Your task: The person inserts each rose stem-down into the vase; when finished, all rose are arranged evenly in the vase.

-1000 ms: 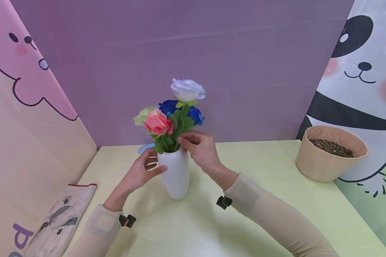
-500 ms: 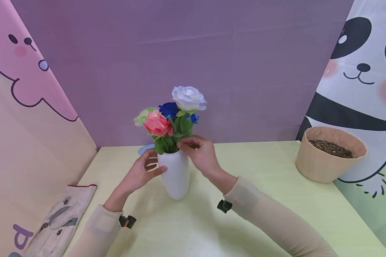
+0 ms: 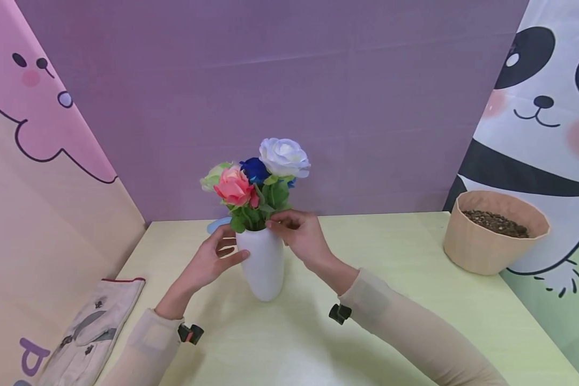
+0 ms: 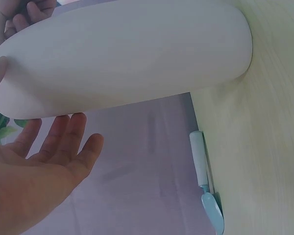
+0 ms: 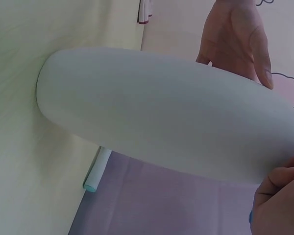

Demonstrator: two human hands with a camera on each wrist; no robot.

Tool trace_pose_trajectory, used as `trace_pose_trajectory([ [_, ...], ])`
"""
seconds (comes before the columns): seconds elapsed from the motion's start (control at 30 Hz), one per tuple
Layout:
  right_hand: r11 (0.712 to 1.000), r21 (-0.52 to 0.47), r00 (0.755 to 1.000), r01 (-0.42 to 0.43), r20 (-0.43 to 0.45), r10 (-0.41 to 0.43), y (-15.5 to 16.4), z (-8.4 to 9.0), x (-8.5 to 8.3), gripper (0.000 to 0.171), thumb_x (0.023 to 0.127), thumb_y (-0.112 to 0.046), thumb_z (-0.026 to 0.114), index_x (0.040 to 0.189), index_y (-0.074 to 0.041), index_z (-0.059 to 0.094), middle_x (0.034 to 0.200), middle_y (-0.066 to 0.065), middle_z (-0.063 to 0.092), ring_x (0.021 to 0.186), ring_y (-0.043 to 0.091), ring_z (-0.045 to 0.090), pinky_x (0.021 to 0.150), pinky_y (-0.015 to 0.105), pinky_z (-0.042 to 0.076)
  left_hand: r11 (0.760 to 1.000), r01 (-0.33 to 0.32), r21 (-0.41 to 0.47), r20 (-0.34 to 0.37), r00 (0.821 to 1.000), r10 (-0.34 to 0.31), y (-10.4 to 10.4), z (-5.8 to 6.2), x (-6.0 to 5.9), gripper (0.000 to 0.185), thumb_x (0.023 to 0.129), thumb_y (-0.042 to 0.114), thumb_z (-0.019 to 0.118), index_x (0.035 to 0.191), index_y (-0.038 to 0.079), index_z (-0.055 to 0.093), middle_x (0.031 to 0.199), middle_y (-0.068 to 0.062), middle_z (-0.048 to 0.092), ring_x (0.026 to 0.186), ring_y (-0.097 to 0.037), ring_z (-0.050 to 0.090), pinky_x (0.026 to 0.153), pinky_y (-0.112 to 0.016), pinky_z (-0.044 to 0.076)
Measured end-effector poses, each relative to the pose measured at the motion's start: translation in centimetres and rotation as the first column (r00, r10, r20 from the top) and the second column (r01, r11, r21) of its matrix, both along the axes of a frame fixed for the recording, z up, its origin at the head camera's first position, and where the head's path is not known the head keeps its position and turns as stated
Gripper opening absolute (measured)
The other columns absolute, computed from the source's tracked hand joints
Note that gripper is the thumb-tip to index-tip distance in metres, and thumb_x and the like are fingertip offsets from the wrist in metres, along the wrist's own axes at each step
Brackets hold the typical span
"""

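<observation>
While steadying the smooth white oval ceramic vase (image 3: 264,262) mid-table with open left hand (image 3: 212,262) at 9 o'clock, pinching white fabric rose's (image 3: 283,156) stem with right hand (image 3: 301,236) at 1 o'clock.

Pale yellow-green table (image 3: 415,300) here. A white vase (image 3: 262,262) stands near the middle, a tan pot of soil (image 3: 492,236) sits far right, a grey cloth bag (image 3: 91,332) hangs over the left edge, and a light-blue trowel (image 4: 206,188) lies behind the vase.
</observation>
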State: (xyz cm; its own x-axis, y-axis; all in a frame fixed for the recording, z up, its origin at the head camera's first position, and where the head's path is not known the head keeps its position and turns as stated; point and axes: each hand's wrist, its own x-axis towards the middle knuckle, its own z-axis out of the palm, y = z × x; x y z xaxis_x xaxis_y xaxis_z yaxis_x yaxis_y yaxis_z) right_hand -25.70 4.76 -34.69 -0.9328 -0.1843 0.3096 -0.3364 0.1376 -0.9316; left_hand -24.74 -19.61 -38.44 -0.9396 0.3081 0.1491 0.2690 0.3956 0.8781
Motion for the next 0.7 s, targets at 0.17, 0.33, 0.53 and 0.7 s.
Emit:
trace_pose_trajectory([
  [0.17, 1.0, 0.013, 1.0, -0.002, 0.008, 0.002, 0.5, -0.1, 0.3, 0.016, 0.092, -0.021, 0.073, 0.103, -0.009, 0.076, 0.068, 0.003, 0.056, 0.061, 0.018, 0.05, 0.048, 0.025, 0.038, 1.0, 0.002, -0.01, -0.024, 1.0, -0.002, -0.3, 0.0, 0.1, 0.06, 0.092, 0.037, 0.072, 0.142, 0.017, 0.046, 0.139, -0.012, 0.054, 0.132, -0.036, 0.053, 0.114, -0.058, 0.041],
  [0.33, 1.0, 0.012, 0.999, -0.003, 0.045, 0.003, 1.3, -0.2, 0.5, 0.015, 0.092, -0.02, 0.072, 0.104, -0.012, 0.075, 0.072, 0.006, 0.061, 0.058, 0.016, 0.053, 0.047, 0.024, 0.042, 1.0, 0.006, -0.004, -0.053, 0.999, -0.006, -0.8, 0.1, 0.3, 0.05, 0.094, 0.034, 0.07, 0.138, 0.016, 0.052, 0.138, -0.009, 0.056, 0.132, -0.033, 0.054, 0.114, -0.053, 0.043],
  [0.53, 0.999, 0.002, 0.996, -0.032, 0.079, 0.032, 2.9, -0.3, 0.3, 0.022, 0.093, -0.019, 0.07, 0.112, -0.008, 0.072, 0.087, 0.002, 0.069, 0.063, 0.016, 0.064, 0.053, 0.028, 0.053, 1.0, -0.003, -0.005, -0.051, 0.999, 0.003, -1.6, 0.4, 0.3, 0.047, 0.096, 0.033, 0.067, 0.138, 0.016, 0.053, 0.139, -0.01, 0.055, 0.132, -0.034, 0.055, 0.108, -0.049, 0.049],
  [0.7, 0.999, 0.028, 0.994, -0.035, 0.105, 0.032, 4.6, -0.3, 0.1, 0.026, 0.093, -0.022, 0.07, 0.114, -0.007, 0.07, 0.098, 0.006, 0.072, 0.071, 0.018, 0.069, 0.059, 0.03, 0.056, 0.999, -0.023, -0.032, -0.087, 0.996, 0.02, -2.2, 0.7, 0.2, 0.044, 0.098, 0.027, 0.066, 0.137, 0.012, 0.055, 0.138, -0.013, 0.057, 0.129, -0.032, 0.058, 0.104, -0.047, 0.052],
])
